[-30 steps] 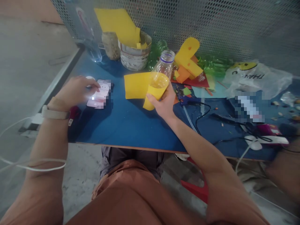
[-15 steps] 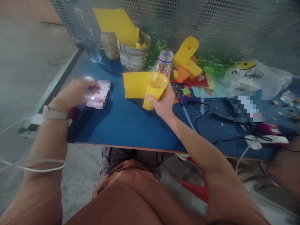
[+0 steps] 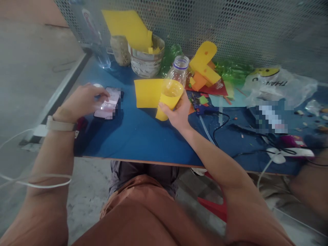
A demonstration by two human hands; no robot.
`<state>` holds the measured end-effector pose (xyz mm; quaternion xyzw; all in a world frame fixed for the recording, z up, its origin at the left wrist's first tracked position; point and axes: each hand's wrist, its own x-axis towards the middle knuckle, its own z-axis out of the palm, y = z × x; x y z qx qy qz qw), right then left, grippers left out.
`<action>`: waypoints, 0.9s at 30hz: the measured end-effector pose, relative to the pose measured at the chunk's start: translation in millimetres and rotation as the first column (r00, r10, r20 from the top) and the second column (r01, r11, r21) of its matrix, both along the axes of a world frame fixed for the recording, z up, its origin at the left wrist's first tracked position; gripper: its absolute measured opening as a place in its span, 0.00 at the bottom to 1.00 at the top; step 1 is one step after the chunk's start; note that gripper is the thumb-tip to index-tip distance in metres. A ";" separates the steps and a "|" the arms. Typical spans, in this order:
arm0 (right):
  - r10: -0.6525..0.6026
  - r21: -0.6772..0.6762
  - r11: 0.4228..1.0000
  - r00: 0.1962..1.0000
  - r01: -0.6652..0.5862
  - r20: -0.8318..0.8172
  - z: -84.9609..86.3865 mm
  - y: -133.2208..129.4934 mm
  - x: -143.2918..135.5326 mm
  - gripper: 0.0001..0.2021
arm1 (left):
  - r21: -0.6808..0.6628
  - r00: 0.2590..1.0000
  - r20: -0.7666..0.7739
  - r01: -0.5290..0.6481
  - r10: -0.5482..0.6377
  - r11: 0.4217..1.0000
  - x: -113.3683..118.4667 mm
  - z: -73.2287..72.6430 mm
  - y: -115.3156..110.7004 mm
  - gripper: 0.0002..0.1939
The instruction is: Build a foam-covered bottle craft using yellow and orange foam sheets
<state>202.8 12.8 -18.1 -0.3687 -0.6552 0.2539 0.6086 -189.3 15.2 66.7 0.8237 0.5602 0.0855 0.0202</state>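
My right hand [image 3: 178, 111] is wrapped round a clear plastic bottle [image 3: 176, 73] with a purple ring at its open neck. Yellow paper [image 3: 148, 93] curls around the lower bottle under the same hand, its flat end stretching left over the table. On the left, my left hand [image 3: 88, 100] hovers at a lit phone [image 3: 109, 104], fingers bent and a fingertip over the screen. Nothing is seen held in that hand, and its fingers look partly apart.
On the blue table [image 3: 143, 136], a pot [image 3: 146, 63] with yellow sheets stands behind. Green bottles, cut yellow and orange paper, a glue gun [image 3: 203, 109], cables and a plastic bag [image 3: 284, 85] lie rightward. A person's arm [image 3: 311, 181] shows at the right edge.
The phone's screen picture looks different, and the bright glint near my left fingers has faded. Both hands are in nearly the same place.
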 end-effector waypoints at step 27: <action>-0.004 -0.013 1.000 1.000 0.004 -0.017 0.3 0.6 -1.9 0.38 | -0.108 0.982 0.028 -0.181 0.185 0.978 -33.2 -2.8 -3.4 0.27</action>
